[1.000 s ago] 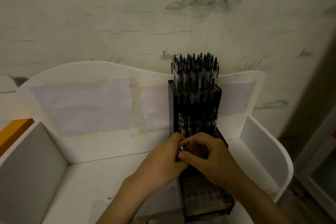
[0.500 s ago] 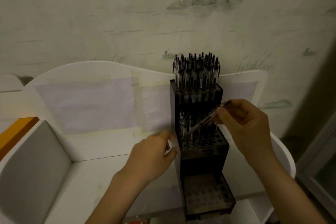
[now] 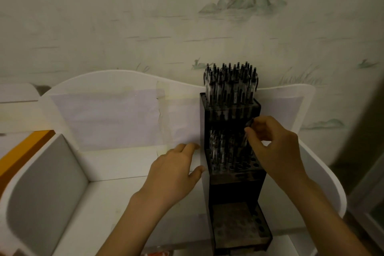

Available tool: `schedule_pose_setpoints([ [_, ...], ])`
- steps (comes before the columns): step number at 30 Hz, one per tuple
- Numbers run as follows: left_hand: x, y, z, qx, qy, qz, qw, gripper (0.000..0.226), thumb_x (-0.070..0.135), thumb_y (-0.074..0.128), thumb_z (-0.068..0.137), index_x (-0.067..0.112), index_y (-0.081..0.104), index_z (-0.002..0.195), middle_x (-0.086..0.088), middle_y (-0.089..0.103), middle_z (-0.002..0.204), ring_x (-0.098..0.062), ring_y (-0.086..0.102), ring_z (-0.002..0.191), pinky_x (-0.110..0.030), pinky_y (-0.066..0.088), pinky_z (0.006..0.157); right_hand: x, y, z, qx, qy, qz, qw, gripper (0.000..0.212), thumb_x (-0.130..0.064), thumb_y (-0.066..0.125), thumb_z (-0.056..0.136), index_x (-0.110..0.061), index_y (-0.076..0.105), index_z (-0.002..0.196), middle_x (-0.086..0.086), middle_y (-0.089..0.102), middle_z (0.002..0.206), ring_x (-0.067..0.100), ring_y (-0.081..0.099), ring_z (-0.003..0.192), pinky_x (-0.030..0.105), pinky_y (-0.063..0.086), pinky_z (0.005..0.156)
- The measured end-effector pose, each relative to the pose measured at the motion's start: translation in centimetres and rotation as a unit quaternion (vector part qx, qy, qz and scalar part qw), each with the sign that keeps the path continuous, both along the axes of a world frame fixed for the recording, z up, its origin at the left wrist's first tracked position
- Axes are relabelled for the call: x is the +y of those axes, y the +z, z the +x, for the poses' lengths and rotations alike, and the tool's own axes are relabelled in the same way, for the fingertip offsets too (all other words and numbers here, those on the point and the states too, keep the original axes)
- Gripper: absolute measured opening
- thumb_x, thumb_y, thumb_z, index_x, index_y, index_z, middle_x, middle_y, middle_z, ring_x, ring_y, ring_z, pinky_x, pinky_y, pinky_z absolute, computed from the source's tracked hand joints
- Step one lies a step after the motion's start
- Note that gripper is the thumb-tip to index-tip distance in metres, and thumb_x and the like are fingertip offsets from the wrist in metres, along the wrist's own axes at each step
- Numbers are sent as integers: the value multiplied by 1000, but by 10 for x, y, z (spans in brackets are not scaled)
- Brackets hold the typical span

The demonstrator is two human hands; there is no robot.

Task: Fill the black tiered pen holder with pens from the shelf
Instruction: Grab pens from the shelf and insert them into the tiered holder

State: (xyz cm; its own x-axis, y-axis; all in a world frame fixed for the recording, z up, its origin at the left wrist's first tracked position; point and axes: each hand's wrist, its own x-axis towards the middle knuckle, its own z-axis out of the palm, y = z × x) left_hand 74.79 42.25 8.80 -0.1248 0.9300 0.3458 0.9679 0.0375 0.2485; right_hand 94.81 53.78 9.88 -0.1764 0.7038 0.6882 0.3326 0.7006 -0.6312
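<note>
As the right hand [image 3: 274,147] pinches a pen [image 3: 247,135] over the pen holder [image 3: 232,174] and the left hand [image 3: 174,174] rests flat-fingered beside it, a tilted tip could miss its hole.

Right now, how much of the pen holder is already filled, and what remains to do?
Done: the top tier is packed with pens. In hand: the right hand pinches a pen over the middle tier, which is partly filled, with open holes at its right. The left hand rests against the black holder's side. Left: those holes and the empty bottom tier.
</note>
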Motion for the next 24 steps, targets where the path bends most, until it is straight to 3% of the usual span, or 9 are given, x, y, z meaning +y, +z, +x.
schedule_pose_setpoints([
  [13, 1, 0, 10, 1, 20, -11, 1000, 51, 55, 46, 94, 38, 32, 140, 16, 45, 141, -10, 56, 114, -26, 48, 85, 7, -21, -1, -41, 42, 11, 998, 14, -12, 71, 85, -13, 66, 98, -10, 64, 76, 0, 64, 81, 4, 47, 68],
  [19, 0, 2, 22, 2, 38, -22, 999, 51, 54, 46, 94, 38, 31, 141, 16, 45, 141, -10, 57, 112, -27, 48, 83, 11, -31, -6, -48, 41, 9, 998, 10, -13, 73, 84, -11, 68, 92, -16, 59, 75, -16, 59, 71, -1, 44, 67],
  [24, -4, 3, 32, 3, 54, -25, 998, 52, 55, 47, 94, 38, 31, 141, 16, 44, 143, -10, 56, 114, -24, 48, 84, 14, -27, -4, -83, 29, 20, 996, 11, -13, 74, 83, -9, 69, 92, -5, 66, 71, -2, 59, 61, 1, 46, 60],
])
